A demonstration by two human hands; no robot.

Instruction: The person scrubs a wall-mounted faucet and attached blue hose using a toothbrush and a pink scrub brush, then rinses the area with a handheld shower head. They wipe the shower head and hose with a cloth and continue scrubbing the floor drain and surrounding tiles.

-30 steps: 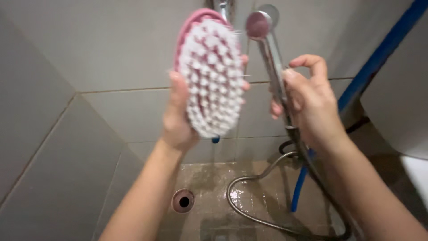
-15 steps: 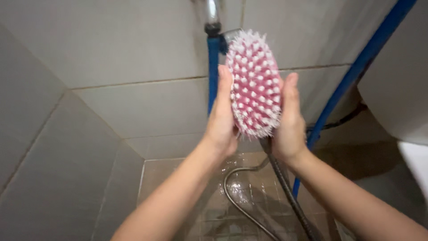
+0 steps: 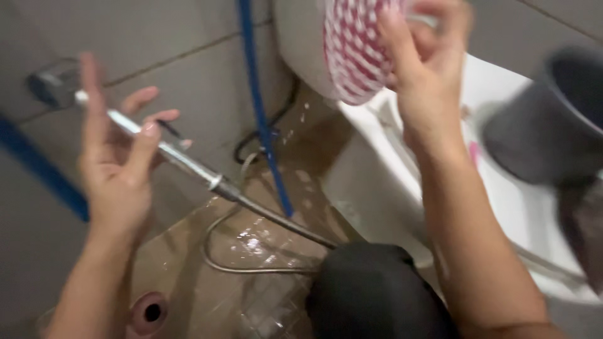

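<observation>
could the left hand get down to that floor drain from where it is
Probably yes, though not freely. The left hand is up by the wall with the chrome sprayer handle in its grip, and the floor drain sits almost straight below with only wet floor between. It would have to carry or release the sprayer.

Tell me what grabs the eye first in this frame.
The pink scrub brush with white bristles, held up at top centre by the right hand in front of a white toilet. At left, the left hand holds a chrome shower wand, its metal hose looping over the wet brown floor near a round drain. A blue pipe runs down the grey tiled wall.
</observation>
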